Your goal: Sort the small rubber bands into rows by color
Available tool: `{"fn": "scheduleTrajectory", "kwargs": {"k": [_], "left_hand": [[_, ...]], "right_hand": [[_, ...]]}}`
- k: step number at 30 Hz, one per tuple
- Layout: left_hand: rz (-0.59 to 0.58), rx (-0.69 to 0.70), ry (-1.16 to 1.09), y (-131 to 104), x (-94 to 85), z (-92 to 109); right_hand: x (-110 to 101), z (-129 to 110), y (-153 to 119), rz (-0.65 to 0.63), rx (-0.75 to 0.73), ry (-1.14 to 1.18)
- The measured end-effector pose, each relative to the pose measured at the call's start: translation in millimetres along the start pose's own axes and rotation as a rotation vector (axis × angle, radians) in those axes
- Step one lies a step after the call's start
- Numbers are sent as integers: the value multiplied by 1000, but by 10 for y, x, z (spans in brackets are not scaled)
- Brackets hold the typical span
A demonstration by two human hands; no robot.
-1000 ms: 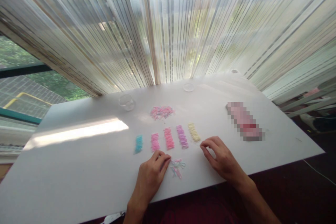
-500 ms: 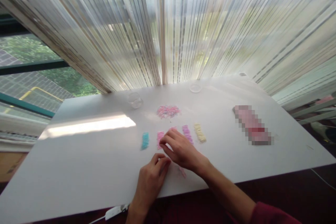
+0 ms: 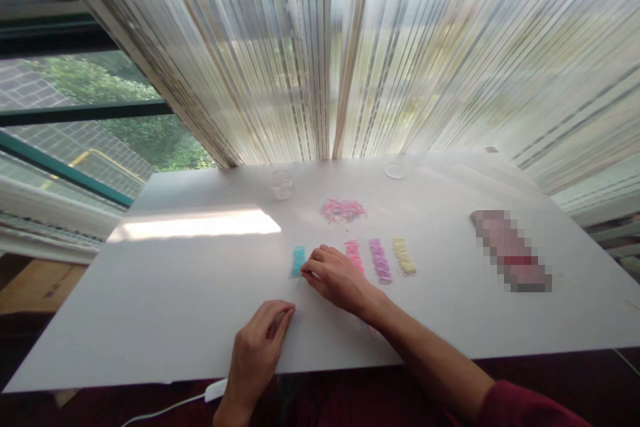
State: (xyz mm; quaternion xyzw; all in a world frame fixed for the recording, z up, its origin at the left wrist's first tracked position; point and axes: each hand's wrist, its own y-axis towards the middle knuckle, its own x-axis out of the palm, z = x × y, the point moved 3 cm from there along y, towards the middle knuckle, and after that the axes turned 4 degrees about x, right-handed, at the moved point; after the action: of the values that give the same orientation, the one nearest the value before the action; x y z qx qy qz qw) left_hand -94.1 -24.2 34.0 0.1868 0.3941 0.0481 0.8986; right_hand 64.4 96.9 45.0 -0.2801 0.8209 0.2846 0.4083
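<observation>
My right hand [image 3: 337, 279] reaches over the white table with its fingertips pinched together beside a short row of small blue pieces [image 3: 299, 261]. Whatever is in that pinch, if anything, is too small to make out. Nearer the front edge, my left hand [image 3: 260, 340] has its thumb and fingers pressed together, their contents unclear. To the right lie a pink row [image 3: 354, 256], partly behind my right hand, a purple row [image 3: 381, 260] and a yellow row [image 3: 404, 255]. A few loose pale pieces [image 3: 371, 329] show beside my right wrist.
A loose heap of mixed pink and bluish pieces [image 3: 343, 210] lies beyond the rows. Behind it are a clear round container [image 3: 281, 185] and a clear disc [image 3: 396, 171]. A blurred-out pinkish object [image 3: 513, 250] rests at right. A white power strip [image 3: 216, 390] sits at the front edge.
My right hand has moved left from over the pink rows to the blue row. My left hand has drawn away to the left. The whole view has shifted leftward.
</observation>
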Motion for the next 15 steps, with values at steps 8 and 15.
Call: {"fn": "scheduleTrajectory", "kwargs": {"k": [8, 15], "left_hand": [[84, 12, -94, 207, 36, 148], [135, 33, -162, 310, 82, 219]], "right_hand": [[-413, -2, -532, 99, 81, 201], [-585, 121, -1217, 260, 256, 327]]}}
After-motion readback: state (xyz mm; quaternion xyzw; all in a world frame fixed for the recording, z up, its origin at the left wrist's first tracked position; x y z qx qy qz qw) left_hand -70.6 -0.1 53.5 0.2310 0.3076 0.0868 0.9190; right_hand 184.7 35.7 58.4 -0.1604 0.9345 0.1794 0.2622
